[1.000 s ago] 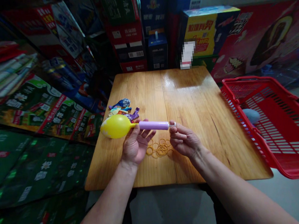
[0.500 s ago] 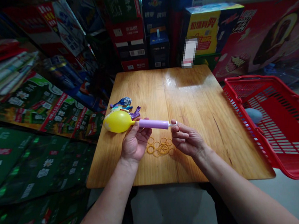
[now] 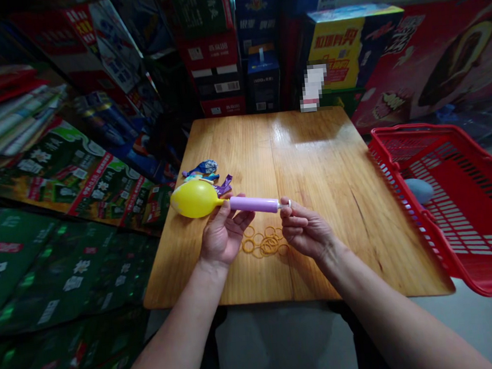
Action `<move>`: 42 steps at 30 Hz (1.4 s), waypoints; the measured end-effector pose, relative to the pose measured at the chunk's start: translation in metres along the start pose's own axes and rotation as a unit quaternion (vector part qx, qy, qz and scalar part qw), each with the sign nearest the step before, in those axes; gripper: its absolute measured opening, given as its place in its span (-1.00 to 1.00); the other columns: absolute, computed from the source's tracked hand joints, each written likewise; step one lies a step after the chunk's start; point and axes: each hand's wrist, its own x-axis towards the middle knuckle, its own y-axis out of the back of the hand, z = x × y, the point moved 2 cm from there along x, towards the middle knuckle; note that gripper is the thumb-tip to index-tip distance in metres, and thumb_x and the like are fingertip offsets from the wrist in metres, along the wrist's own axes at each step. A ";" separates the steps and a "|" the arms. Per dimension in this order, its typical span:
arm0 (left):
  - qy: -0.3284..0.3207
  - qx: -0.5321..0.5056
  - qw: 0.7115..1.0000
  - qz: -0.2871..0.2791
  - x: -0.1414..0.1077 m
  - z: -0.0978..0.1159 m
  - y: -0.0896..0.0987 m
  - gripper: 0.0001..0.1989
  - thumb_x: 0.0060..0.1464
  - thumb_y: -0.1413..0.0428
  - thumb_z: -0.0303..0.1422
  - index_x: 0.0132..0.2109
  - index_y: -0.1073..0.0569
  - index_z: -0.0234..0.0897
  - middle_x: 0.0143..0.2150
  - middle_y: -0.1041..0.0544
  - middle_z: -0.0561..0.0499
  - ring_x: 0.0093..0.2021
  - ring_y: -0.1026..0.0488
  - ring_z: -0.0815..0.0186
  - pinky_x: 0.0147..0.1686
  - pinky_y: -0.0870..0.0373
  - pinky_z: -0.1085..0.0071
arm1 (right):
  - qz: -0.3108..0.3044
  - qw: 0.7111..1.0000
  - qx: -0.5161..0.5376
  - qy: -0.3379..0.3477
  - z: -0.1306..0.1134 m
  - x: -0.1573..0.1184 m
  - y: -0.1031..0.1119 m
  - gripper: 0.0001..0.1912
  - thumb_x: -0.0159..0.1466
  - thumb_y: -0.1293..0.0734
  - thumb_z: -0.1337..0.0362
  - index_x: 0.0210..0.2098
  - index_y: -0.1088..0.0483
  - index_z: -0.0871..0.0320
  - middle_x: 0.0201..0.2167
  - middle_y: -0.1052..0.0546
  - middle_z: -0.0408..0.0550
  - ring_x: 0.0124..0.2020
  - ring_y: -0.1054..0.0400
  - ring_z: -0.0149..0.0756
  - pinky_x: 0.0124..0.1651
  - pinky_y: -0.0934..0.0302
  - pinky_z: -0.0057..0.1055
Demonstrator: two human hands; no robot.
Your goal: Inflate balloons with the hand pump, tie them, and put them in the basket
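A yellow balloon (image 3: 195,199), partly inflated, sits on the left end of a purple hand pump (image 3: 256,204). My left hand (image 3: 223,235) is closed round the balloon's neck and the pump's nozzle end, palm up. The white handle at the pump's right end is pinched in my right hand (image 3: 305,228), with only a short bit of rod showing. Below the pump, several orange rubber bands (image 3: 269,244) lie on the wooden table (image 3: 313,167). Behind the yellow balloon are flat balloons, one dark blue (image 3: 207,166) and one purple (image 3: 225,184).
A red basket (image 3: 454,258) with a blue balloon (image 3: 419,190) inside stands right of the table. Green cartons (image 3: 59,270) are stacked at the left. More boxes, one of them yellow and blue (image 3: 337,44), stand behind the table's far edge.
The pump handle in my right hand has moved slightly left, toward the pump body. My left hand keeps its hold on the balloon neck and pump. The view has shifted a little.
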 end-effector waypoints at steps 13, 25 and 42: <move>-0.005 -0.004 1.000 -0.014 -0.006 -0.004 -0.003 -0.75 0.16 -0.37 -0.29 -0.01 -0.61 -0.10 0.06 -0.67 -0.02 0.00 -0.62 0.16 0.09 -0.55 0.09 | -0.031 0.999 -0.012 0.012 0.003 -0.004 0.001 -0.77 0.24 -0.50 0.47 -0.12 -0.50 0.21 -0.40 -0.59 -0.20 -0.62 -0.22 -0.68 -0.54 -0.20 -0.75; -0.031 0.004 0.999 -0.015 -0.002 0.010 0.003 -0.78 0.22 -0.32 -0.30 0.01 -0.60 -0.09 0.09 -0.66 -0.01 0.07 -0.61 0.14 0.12 -0.54 -0.01 | -0.008 0.998 0.065 0.015 -0.011 -0.008 0.004 -0.85 0.43 -0.28 0.47 -0.16 -0.50 0.24 -0.48 -0.53 -0.24 -0.74 -0.03 -0.72 -0.64 -0.06 -0.75; -0.030 -0.004 1.000 0.001 0.010 0.021 0.009 -0.80 0.19 -0.33 -0.30 -0.04 -0.60 -0.15 0.01 -0.69 -0.03 -0.01 -0.63 0.18 0.03 -0.58 0.20 | -0.039 0.998 0.054 -0.003 -0.011 -0.002 0.006 -0.90 0.42 -0.31 0.42 -0.14 -0.49 0.21 -0.46 -0.53 -0.24 -0.69 -0.05 -0.67 -0.60 -0.11 -0.71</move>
